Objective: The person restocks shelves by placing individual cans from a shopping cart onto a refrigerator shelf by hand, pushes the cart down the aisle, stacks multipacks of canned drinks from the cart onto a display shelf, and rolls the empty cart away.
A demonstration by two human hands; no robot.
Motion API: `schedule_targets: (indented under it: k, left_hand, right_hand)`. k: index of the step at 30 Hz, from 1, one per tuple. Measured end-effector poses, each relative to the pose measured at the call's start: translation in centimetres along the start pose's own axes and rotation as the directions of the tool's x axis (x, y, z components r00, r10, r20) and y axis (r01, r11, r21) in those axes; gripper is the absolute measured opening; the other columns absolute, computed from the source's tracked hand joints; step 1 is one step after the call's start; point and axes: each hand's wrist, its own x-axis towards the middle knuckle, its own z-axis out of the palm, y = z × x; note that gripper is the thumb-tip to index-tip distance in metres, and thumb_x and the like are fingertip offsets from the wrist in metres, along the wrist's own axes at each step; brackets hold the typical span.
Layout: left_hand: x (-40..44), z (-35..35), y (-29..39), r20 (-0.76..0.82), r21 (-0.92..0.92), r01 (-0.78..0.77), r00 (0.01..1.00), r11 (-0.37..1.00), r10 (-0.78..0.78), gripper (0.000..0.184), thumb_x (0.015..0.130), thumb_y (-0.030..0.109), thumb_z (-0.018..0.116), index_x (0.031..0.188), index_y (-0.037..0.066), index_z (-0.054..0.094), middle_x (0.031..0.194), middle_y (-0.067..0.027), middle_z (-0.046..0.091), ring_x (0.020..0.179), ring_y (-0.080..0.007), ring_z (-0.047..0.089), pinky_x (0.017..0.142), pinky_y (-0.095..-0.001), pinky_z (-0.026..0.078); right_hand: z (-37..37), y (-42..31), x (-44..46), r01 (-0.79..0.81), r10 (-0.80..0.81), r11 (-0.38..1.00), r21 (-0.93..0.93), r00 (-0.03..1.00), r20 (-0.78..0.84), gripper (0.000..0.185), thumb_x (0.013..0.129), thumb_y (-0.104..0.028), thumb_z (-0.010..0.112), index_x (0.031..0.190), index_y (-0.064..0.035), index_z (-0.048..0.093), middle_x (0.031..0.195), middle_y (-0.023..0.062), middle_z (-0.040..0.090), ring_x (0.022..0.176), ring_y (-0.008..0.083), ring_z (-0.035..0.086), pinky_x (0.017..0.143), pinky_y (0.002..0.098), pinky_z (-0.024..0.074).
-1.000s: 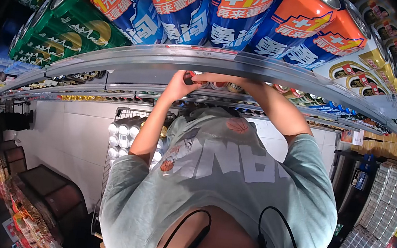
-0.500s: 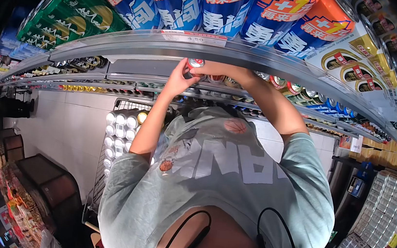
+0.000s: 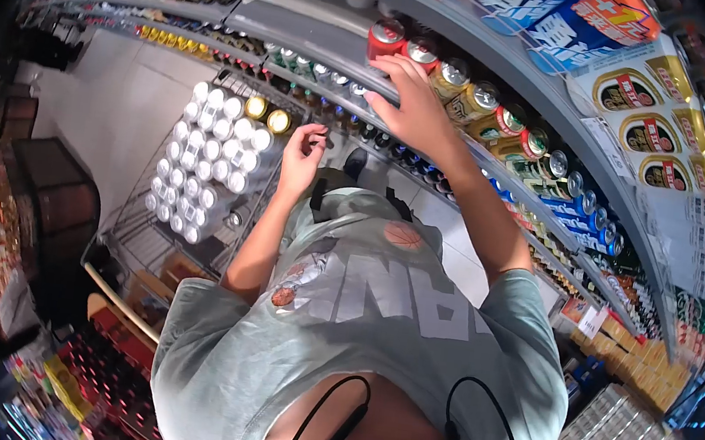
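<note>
On the middle shelf, my right hand (image 3: 417,110) reaches to the front of the red cans (image 3: 386,40), its fingers stretched out and the thumb apart. The fingertips lie at the lower front of the second red can (image 3: 421,51); whether they press on it I cannot tell. Nothing is gripped in this hand. My left hand (image 3: 300,160) hangs in the air before the lower shelves, with loosely curled fingers and nothing visible in it. Gold cans (image 3: 449,79) stand beside the red ones, to the right.
A wire cart (image 3: 129,234) on my left carries packs of white-topped cans (image 3: 204,147) and two gold-topped cans (image 3: 278,121). The upper shelf edge (image 3: 508,73) runs above my right hand, with blue and orange cans (image 3: 596,26) on it. A dark display bin (image 3: 51,194) stands farther left.
My hands were together at a red-and-silver can under the upper shelf. Now they are apart: the left has dropped back, the right lies at the red cans. The view has tilted down and turned.
</note>
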Motion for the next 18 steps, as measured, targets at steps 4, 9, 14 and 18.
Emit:
schedule_targets:
  k: [4, 9, 14, 18]
  left_hand:
    - [-9.1, -2.1, 1.0, -0.144, 0.295, 0.031, 0.989, 0.955, 0.012, 0.016, 0.088, 0.001, 0.057, 0.101, 0.004, 0.064, 0.092, -0.0068, 0.065, 0.085, -0.0167, 0.062, 0.072, -0.0296, 0.049]
    - [-19.7, -5.3, 2.1, -0.245, 0.515, 0.092, 0.968, 0.852, 0.044, 0.013, 0.083, 0.002, 0.059, 0.094, 0.005, 0.066, 0.090, -0.0103, 0.064, 0.086, -0.0269, 0.063, 0.076, -0.0341, 0.049]
    - [-23.4, -11.6, 0.2, -0.567, 0.385, 0.368, 0.818, 0.846, -0.098, 0.012, 0.083, 0.004, 0.059, 0.094, 0.004, 0.065, 0.093, -0.0116, 0.066, 0.090, -0.0263, 0.065, 0.078, -0.0353, 0.051]
    - [-24.6, -19.4, -4.9, -0.561, 0.546, 0.513, 0.811, 0.662, -0.166, 0.019, 0.083, 0.013, 0.061, 0.100, 0.006, 0.065, 0.099, -0.0140, 0.067, 0.095, -0.0311, 0.064, 0.083, -0.0419, 0.051]
  right_hand:
    - [3.9, -3.6, -4.9, -0.132, 0.073, 0.947, 0.294, 0.977, 0.201, 0.035, 0.083, -0.016, 0.069, 0.115, -0.0051, 0.059, 0.117, 0.0146, 0.060, 0.116, 0.0328, 0.053, 0.101, 0.0409, 0.0403]
    - [12.4, -8.0, -12.6, -0.486, 0.186, 0.700, 0.524, 0.832, 0.523, 0.026, 0.088, -0.013, 0.066, 0.112, -0.0032, 0.063, 0.107, 0.0113, 0.069, 0.101, 0.0213, 0.065, 0.090, 0.0350, 0.0474]
    - [17.5, -10.9, -15.0, -0.604, 0.106, 0.567, 0.561, 0.728, 0.677, 0.024, 0.089, -0.012, 0.064, 0.112, -0.0045, 0.063, 0.107, 0.0078, 0.069, 0.101, 0.0178, 0.064, 0.089, 0.0325, 0.0466]
    - [21.7, -13.3, -13.0, -0.529, 0.039, 0.699, 0.481, 0.700, 0.713, 0.023, 0.088, -0.013, 0.065, 0.109, -0.0046, 0.064, 0.106, 0.0073, 0.069, 0.100, 0.0183, 0.064, 0.087, 0.0324, 0.0470]
